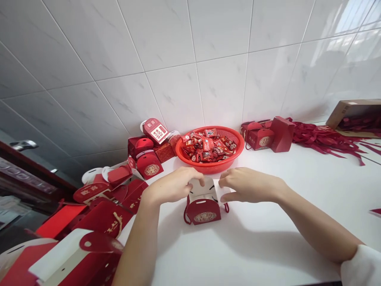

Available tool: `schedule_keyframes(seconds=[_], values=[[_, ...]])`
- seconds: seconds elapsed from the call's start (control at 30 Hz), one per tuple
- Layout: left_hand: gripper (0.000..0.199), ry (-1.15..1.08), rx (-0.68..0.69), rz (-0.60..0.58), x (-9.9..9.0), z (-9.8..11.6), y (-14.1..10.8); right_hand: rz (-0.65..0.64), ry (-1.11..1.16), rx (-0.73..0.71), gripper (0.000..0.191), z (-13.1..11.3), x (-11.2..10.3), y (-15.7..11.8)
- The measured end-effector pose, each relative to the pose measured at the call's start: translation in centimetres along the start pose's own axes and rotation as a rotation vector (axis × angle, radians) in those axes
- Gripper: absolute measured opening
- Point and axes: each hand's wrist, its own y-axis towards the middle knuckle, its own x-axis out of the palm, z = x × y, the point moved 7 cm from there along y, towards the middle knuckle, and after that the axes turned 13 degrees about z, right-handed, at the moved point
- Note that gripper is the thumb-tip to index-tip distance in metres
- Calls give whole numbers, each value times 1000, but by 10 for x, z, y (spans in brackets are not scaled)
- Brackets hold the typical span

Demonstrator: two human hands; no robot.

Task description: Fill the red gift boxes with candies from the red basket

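Rightward, tabletop (321, 184) spreads wide past the box (205, 212).

Free: worktop (315, 178) right of the basket, from the right forearm out to the ribbon heap (324, 139); also the near side, between both forearms. Small open gift box (205, 212): mouth reachable from above, between left hand (177, 184) and right hand (247, 184); cord loops jut out at its sides. Blocked: straight ahead, red plastic basket (212, 168); left, piled gift boxes (104, 214) crowding the left forearm; behind, tiled wall (220, 87).
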Motion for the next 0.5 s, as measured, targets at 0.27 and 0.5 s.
schedule_keyframes(seconds=[0.27,0.5], values=[[73,-23,-102,-80,-9,-29,-11,41,-77,-10,53,-12,13,10],[91,-262,-111,-216,6,-42,1,78,-96,78,56,-6,13,18]])
